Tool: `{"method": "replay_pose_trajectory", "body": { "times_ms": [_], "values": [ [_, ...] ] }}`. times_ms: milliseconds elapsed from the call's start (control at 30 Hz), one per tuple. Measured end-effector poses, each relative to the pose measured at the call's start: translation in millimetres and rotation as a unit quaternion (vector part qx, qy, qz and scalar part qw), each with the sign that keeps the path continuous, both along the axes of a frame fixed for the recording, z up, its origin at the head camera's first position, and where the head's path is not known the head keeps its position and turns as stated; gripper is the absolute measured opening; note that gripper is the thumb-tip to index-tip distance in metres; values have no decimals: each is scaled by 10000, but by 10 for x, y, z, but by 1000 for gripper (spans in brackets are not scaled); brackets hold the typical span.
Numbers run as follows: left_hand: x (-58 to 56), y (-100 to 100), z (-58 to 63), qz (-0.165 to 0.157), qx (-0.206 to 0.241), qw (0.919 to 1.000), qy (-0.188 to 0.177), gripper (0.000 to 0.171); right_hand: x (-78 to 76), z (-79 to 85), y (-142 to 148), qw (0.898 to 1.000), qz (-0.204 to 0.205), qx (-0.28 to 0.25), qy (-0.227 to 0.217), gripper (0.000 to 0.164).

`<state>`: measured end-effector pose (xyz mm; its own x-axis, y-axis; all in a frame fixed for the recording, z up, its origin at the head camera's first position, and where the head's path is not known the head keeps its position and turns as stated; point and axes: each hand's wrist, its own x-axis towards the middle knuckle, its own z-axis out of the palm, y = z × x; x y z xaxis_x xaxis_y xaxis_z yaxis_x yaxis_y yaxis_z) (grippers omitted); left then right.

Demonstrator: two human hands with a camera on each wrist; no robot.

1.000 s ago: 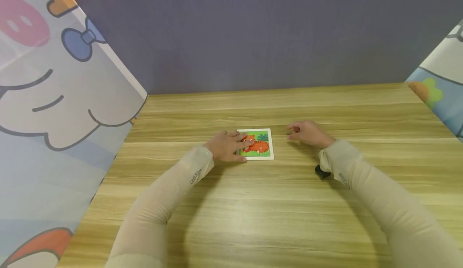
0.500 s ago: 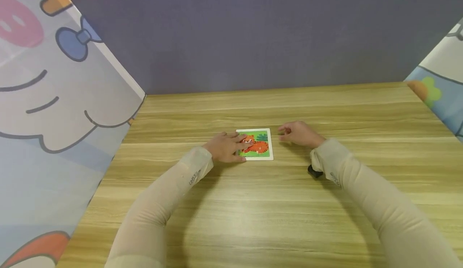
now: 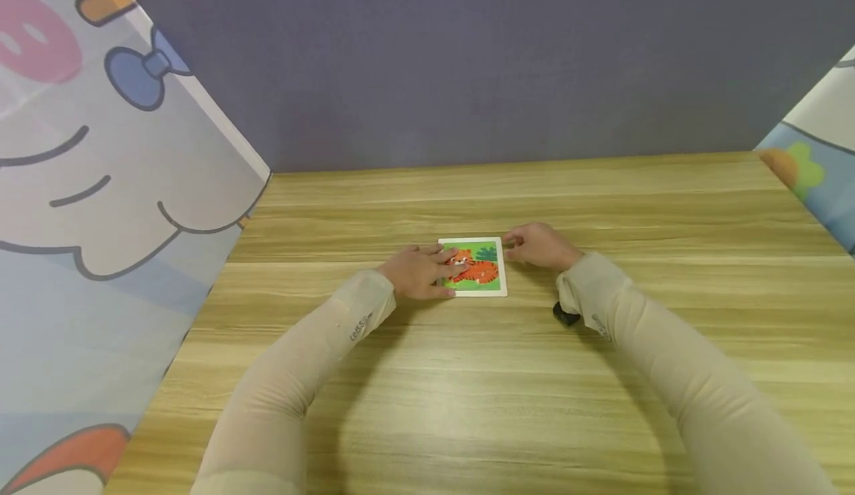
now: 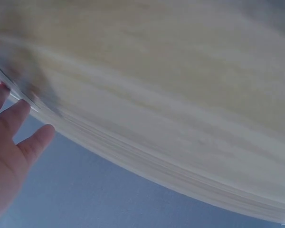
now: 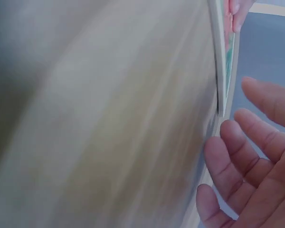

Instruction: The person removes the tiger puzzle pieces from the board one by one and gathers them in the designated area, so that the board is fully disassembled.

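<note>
A square picture board [image 3: 486,283] with a white border lies flat on the table, showing an orange tiger on green. Spread across its left side, my left hand [image 3: 415,272] rests with straight fingers and covers part of the picture. At the board's upper right edge is my right hand [image 3: 541,246], its fingers loosely bent. In the right wrist view this hand [image 5: 256,166] holds nothing, and a narrow gap shows between its fingertips and the board's edge [image 5: 219,61]. The left wrist view shows the left fingers [image 4: 35,142] reaching over the board's rim.
The wood-grain table [image 3: 427,391] runs back to a grey-purple wall [image 3: 454,64]. Panels with cartoon prints, the left panel [image 3: 154,183] and the right panel [image 3: 818,161], stand on both sides. A small black object [image 3: 565,315] sits under the right wrist.
My right hand has moved left across the table, from well right of the board to its right edge. The left hand and the board have stayed in place.
</note>
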<state>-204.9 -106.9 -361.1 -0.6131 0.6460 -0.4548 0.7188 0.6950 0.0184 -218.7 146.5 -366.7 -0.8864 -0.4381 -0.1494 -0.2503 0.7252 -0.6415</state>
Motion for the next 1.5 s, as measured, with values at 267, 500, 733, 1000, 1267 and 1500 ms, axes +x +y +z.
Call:
{"method": "replay_pose_trajectory", "body": {
  "times_ms": [267,500,733,1000,1267,1500],
  "values": [
    [11,33,34,77,-24,10000,-23,62,-50,10,-59,9993,-142,98,-331,42],
    [6,36,17,154,24,9999,-64,61,-68,21,-113,9981,-195,37,-583,43],
    [-9,46,-12,167,-33,9998,-71,64,-83,0,-176,9970,-279,151,-708,44],
    [-1,45,22,170,-36,9998,-50,63,-122,1,-267,9970,-157,617,-442,45],
    [10,48,56,166,-219,9996,79,65,-145,6,-289,9963,-229,663,-504,42],
    [6,48,33,106,-290,9994,182,66,-131,25,-287,9953,-426,368,-791,41]
  ]
}}
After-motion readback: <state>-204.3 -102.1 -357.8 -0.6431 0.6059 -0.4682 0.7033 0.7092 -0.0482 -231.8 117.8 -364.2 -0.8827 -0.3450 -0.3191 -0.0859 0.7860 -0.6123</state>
